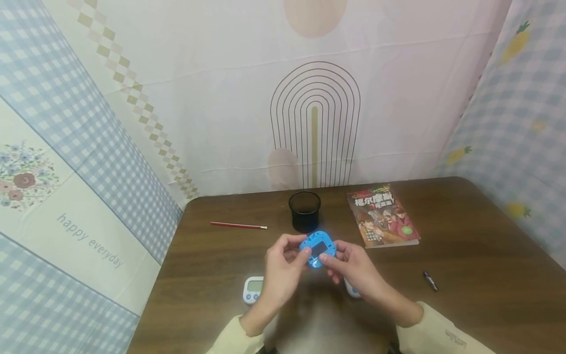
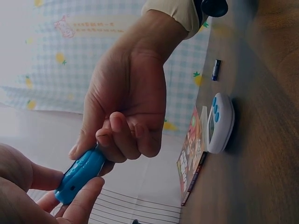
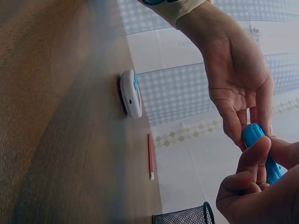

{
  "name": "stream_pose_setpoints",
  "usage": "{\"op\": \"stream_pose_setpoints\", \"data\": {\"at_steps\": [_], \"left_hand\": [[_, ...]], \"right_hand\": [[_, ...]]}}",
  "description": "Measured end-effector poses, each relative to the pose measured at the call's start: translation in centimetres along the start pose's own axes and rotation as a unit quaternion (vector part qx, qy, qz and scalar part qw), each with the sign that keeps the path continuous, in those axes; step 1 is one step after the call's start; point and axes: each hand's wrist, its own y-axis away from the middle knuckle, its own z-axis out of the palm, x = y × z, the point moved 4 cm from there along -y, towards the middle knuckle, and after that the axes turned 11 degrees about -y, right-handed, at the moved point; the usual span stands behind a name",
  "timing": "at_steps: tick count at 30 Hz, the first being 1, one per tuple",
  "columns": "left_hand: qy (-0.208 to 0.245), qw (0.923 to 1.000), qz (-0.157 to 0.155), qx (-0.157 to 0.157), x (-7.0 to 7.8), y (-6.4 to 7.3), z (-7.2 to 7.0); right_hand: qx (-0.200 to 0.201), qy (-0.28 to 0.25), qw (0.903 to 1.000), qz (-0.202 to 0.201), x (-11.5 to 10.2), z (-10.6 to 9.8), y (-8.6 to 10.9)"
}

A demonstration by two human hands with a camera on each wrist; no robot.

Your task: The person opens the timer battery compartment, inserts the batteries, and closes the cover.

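- Head view: a glossy blue plastic device (image 1: pixel 319 248), rounded, with a dark rectangular window, is held above the wood-grained table (image 1: pixel 212 260), near the round black mesh cup (image 1: pixel 305 220).
- Left hand (image 1: pixel 286 263) pinches one rim, thumb on the face.
- Right hand (image 1: pixel 355 268) pinches the opposite rim likewise.
- Smooth white timer (image 1: pixel 252 290) beside the left wrist, round-cornered.
- Slim red pencil (image 1: pixel 236 225), left of the cup.

Brown table (image 1: pixel 468 250), pale printed backdrop (image 1: pixel 221 108), checked cloths (image 1: pixel 66 113)
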Motion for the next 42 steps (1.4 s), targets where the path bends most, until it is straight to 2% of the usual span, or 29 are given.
{"op": "stream_pose_setpoints", "data": {"at_steps": [10,22,31,35,39,42], "left_hand": [[0.008,0.9999,-0.002,0.007,0.11,0.27,0.18],[-0.006,0.9999,0.011,0.006,0.26,0.19,-0.2],[-0.001,0.9996,0.019,0.019,0.16,0.57,0.35],[-0.002,0.9996,0.024,0.015,0.22,0.48,0.33],[-0.007,0.9995,0.03,0.006,0.3,0.14,-0.03],[-0.018,0.9993,0.034,0.0,0.37,-0.02,-0.37]], "right_hand": [[0.013,0.011,0.9996,-0.021,-0.05,0.29,0.18],[-0.011,0.013,0.999,-0.041,-0.14,0.55,0.06],[0.009,0.012,0.9992,-0.038,-0.2,0.47,0.46],[0.011,0.01,0.9989,-0.044,-0.22,0.56,0.48],[0.014,0.026,0.9984,-0.048,-0.31,0.51,0.29],[0.028,0.061,0.996,-0.06,-0.34,0.33,0.1]]}}
